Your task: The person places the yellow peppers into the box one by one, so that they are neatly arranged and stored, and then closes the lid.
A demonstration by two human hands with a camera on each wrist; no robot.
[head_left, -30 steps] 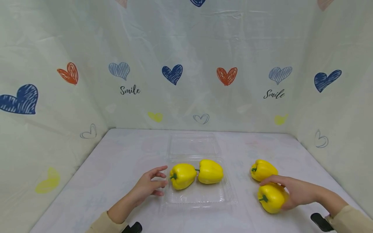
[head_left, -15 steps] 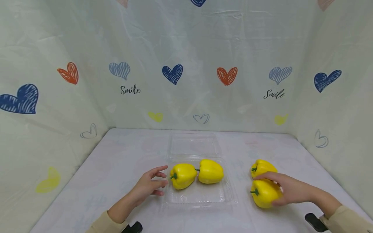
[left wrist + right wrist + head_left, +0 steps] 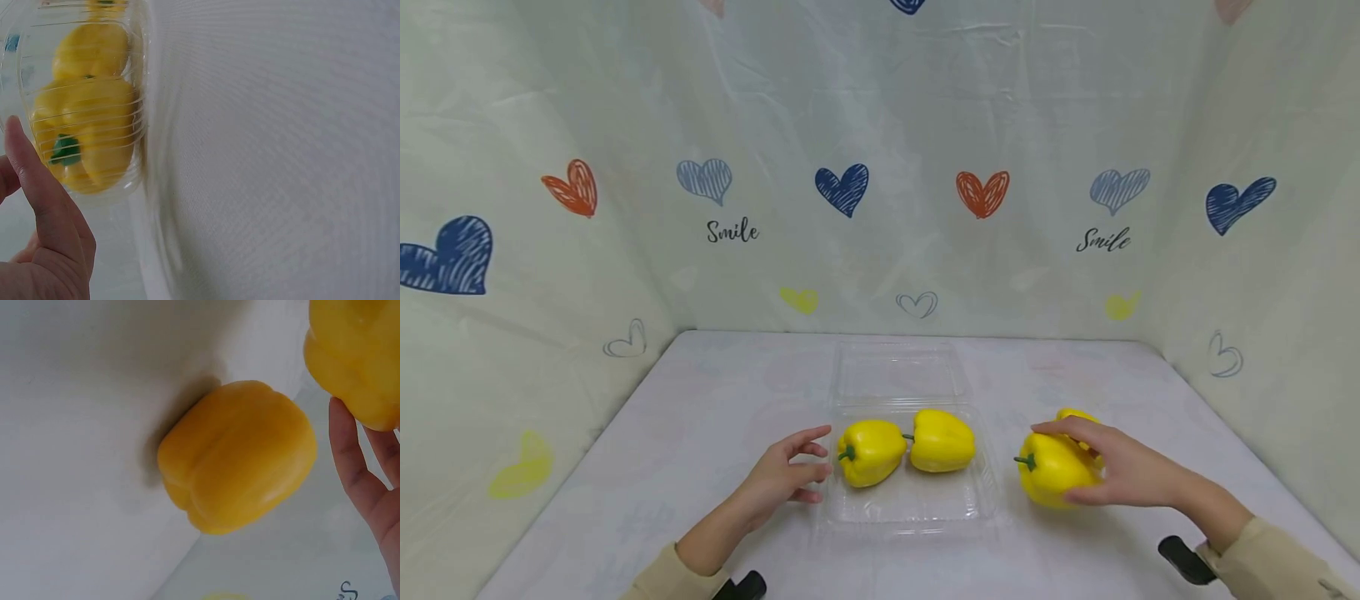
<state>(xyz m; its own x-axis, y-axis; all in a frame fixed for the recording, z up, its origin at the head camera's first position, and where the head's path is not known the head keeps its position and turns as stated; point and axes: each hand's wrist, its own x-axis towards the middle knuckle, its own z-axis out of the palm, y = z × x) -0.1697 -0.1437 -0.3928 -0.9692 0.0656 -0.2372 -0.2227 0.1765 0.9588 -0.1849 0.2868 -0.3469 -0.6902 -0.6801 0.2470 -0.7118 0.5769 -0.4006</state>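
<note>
My right hand grips a yellow bell pepper, thumb low on one side and fingers over the top. In the right wrist view this held pepper is raised off the table. Behind it, mostly covered by the hand in the head view, another yellow bell pepper lies on the table. A clear plastic clamshell box holds two peppers, one on the left and one on the right. At the box's left side is my left hand, fingers loosely spread; one fingertip appears against its wall.
The box's transparent lid lies folded back toward the rear of the white table. A pale curtain printed with hearts surrounds the table at the back and sides.
My right hand has lifted the front pepper and carried it leftward and slightly away from me, now overlapping the rear pepper in the head view. The left hand and the box have stayed put.
</note>
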